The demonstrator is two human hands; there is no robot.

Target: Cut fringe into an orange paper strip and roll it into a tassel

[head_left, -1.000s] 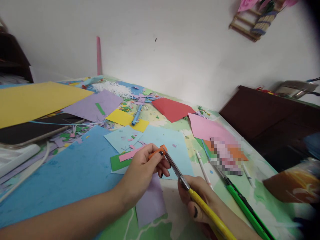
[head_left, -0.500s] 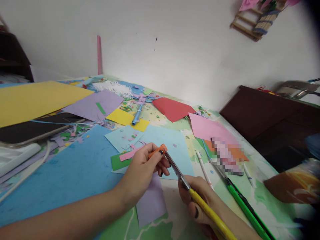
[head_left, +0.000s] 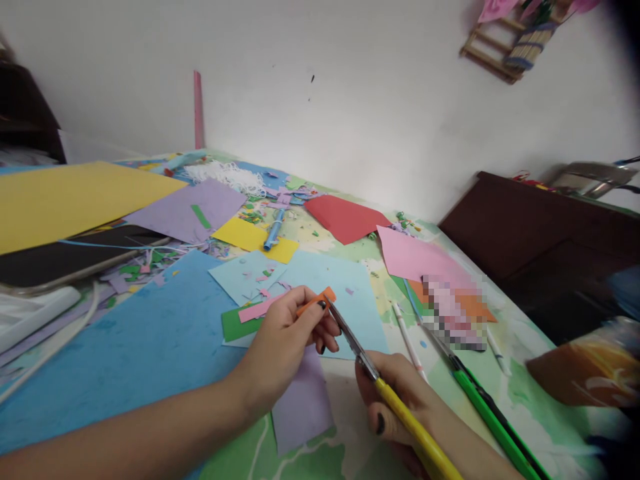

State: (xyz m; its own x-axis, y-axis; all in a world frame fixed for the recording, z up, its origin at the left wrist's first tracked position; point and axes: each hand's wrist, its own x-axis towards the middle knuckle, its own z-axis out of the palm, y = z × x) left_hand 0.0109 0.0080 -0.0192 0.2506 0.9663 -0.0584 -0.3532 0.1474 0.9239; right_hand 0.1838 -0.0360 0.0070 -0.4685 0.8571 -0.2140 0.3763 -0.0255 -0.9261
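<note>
Over the light-blue paper sheet [head_left: 357, 273], our left hand [head_left: 285, 340] pinched an orange paper strip [head_left: 329, 293] between thumb and fingers; long axis ran rightward and slightly away, free end just past our fingertips. Our right hand [head_left: 407, 397], farther from the strip, had fingers wrapped around yellow-handled scissors [head_left: 384, 390]. Those pointed away and leftward, long axis crosswise to the strip's, tips beside it; we couldn't tell whether blades touched.

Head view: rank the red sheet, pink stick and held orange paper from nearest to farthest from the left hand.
1. Held orange paper, in the left hand.
2. Red sheet, ahead and rightward.
3. Pink stick, upright, far back and leftward.
</note>
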